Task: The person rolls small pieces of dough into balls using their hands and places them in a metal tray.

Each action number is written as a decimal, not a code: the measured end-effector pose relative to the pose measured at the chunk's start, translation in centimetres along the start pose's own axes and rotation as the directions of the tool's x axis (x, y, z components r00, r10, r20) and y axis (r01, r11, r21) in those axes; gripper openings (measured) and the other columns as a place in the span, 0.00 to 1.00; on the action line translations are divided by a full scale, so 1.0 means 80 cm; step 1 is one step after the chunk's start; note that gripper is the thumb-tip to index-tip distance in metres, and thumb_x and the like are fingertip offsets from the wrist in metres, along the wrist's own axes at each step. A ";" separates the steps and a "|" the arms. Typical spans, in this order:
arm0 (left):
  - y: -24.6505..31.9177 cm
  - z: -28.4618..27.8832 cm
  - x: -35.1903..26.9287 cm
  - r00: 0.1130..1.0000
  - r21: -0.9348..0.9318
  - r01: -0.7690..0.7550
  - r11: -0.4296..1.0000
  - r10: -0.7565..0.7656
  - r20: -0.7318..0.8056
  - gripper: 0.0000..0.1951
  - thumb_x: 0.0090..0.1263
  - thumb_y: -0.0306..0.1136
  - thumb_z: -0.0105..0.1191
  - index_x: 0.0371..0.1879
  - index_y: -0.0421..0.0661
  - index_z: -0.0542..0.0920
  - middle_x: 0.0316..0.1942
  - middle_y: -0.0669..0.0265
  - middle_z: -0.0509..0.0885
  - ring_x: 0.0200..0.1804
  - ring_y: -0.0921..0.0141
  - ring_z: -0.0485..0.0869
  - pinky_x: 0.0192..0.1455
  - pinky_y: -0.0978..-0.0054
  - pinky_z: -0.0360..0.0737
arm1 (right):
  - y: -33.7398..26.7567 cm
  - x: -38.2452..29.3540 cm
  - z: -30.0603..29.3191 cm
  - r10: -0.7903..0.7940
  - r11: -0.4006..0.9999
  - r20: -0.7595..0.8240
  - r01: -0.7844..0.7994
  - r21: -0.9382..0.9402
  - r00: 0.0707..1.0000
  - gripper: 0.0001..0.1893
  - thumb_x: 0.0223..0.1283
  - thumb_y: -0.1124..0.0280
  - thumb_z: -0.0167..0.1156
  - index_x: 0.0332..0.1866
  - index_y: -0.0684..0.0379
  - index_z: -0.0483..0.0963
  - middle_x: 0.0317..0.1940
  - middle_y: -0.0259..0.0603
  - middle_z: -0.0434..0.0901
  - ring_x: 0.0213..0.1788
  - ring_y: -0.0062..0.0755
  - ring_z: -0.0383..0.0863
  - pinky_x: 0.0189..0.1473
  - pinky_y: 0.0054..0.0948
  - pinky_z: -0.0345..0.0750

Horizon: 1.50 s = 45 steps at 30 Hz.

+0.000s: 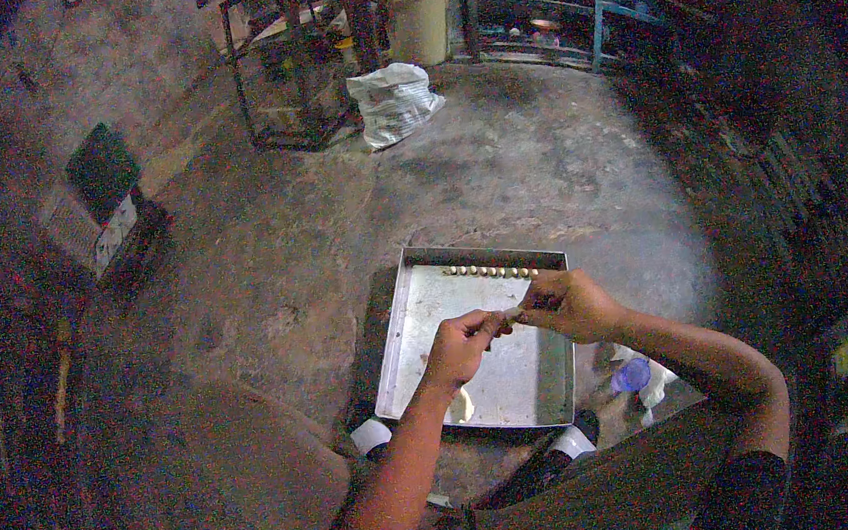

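A square metal tray (494,379) with raised walls lies on the floor between my feet. Along its far wall runs a row of several small pale pieces (492,271). Over the middle of the tray my left hand (462,346) and my right hand (573,307) meet, fingertips pinched on a small pale piece (511,315) between them; what it is made of cannot be told. A curved, pale yellow strip (465,405) lies near the tray's near wall, partly hidden by my left forearm.
A purple-blue plastic cup (631,375) and white crumpled material (654,394) are right of the tray. Farther off stand a white sack (394,106), a metal frame (237,78) and a cream bucket (418,25). A box with a green top (103,171) is at left.
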State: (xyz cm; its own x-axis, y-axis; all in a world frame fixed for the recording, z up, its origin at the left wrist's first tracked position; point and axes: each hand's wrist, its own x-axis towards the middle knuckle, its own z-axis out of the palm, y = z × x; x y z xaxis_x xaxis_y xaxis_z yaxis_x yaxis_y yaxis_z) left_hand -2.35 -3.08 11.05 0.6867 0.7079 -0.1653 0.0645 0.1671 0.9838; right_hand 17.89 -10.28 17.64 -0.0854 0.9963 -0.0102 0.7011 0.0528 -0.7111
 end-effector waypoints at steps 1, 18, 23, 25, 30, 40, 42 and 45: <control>0.002 0.001 0.001 1.000 0.110 -0.017 0.994 0.018 -0.007 0.11 0.70 0.37 0.61 0.44 0.44 0.86 0.37 0.66 0.87 0.38 0.74 0.82 0.41 0.75 0.77 | 0.001 -0.001 0.002 -0.006 1.000 -0.022 0.006 0.012 1.000 0.11 0.62 0.63 0.66 0.38 0.62 0.82 0.33 0.47 0.86 0.35 0.40 0.87 0.40 0.37 0.83; -0.020 0.034 -0.006 0.986 -0.193 -0.053 0.980 0.021 -0.166 0.16 0.69 0.40 0.62 0.45 0.40 0.86 0.38 0.65 0.88 0.39 0.76 0.84 0.42 0.78 0.81 | 0.038 -0.016 0.038 -0.552 0.695 -0.044 0.430 -0.576 0.833 0.12 0.57 0.70 0.64 0.46 0.59 0.79 0.35 0.41 0.80 0.34 0.42 0.83 0.34 0.37 0.82; -0.046 0.020 0.002 0.979 -0.245 0.018 0.969 -0.067 -0.194 0.14 0.70 0.37 0.61 0.48 0.40 0.85 0.38 0.66 0.88 0.40 0.76 0.84 0.43 0.79 0.81 | 0.034 -0.022 0.063 -0.427 0.822 -0.066 0.357 -0.445 0.902 0.12 0.61 0.67 0.64 0.47 0.60 0.79 0.36 0.43 0.79 0.33 0.42 0.83 0.33 0.37 0.82; -0.043 0.010 0.002 0.982 -0.227 -0.037 0.973 -0.007 -0.189 0.13 0.70 0.35 0.60 0.48 0.41 0.85 0.38 0.67 0.88 0.38 0.77 0.83 0.42 0.79 0.81 | 0.018 -0.021 0.061 -0.271 0.929 -0.094 0.235 -0.287 0.958 0.11 0.63 0.65 0.64 0.45 0.60 0.79 0.37 0.45 0.80 0.34 0.42 0.84 0.35 0.37 0.82; -0.022 0.023 -0.007 0.954 0.134 -0.141 0.981 0.170 -0.246 0.09 0.71 0.31 0.59 0.45 0.42 0.86 0.35 0.67 0.88 0.31 0.79 0.80 0.38 0.79 0.79 | -0.008 -0.011 0.041 0.040 0.997 -0.201 -0.027 0.067 0.979 0.16 0.57 0.61 0.71 0.41 0.62 0.81 0.35 0.44 0.82 0.33 0.33 0.85 0.35 0.32 0.82; -0.037 0.027 -0.006 0.985 -0.240 -0.113 0.964 0.077 -0.153 0.13 0.71 0.37 0.60 0.47 0.42 0.84 0.41 0.69 0.85 0.43 0.76 0.79 0.49 0.78 0.75 | 0.000 -0.011 0.030 -0.127 0.991 -0.175 0.119 -0.055 0.976 0.13 0.63 0.62 0.66 0.42 0.63 0.82 0.33 0.44 0.86 0.35 0.31 0.87 0.37 0.33 0.83; -0.037 0.029 -0.006 0.986 -0.277 -0.092 0.956 0.049 -0.157 0.10 0.73 0.33 0.56 0.46 0.42 0.83 0.42 0.68 0.84 0.43 0.75 0.79 0.50 0.76 0.77 | 0.005 -0.011 0.036 -0.176 0.984 -0.186 0.166 -0.069 0.967 0.13 0.65 0.63 0.63 0.43 0.63 0.81 0.33 0.44 0.86 0.35 0.30 0.87 0.37 0.33 0.82; -0.036 0.033 -0.006 0.975 -0.292 -0.119 0.949 0.056 -0.213 0.11 0.72 0.36 0.58 0.46 0.42 0.83 0.39 0.70 0.84 0.40 0.76 0.79 0.48 0.78 0.76 | -0.002 -0.011 0.038 0.056 0.985 -0.077 -0.042 0.169 0.995 0.13 0.68 0.64 0.60 0.43 0.64 0.81 0.33 0.43 0.86 0.34 0.28 0.85 0.38 0.32 0.82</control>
State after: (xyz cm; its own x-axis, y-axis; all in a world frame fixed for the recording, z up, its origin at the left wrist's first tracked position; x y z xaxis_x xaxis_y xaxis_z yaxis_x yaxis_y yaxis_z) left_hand -0.97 -5.74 8.45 0.5189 0.8463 -0.1205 -0.2317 0.2749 0.9331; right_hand 15.69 -11.35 15.63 0.0088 1.0000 0.0042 0.5744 -0.0016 -0.8186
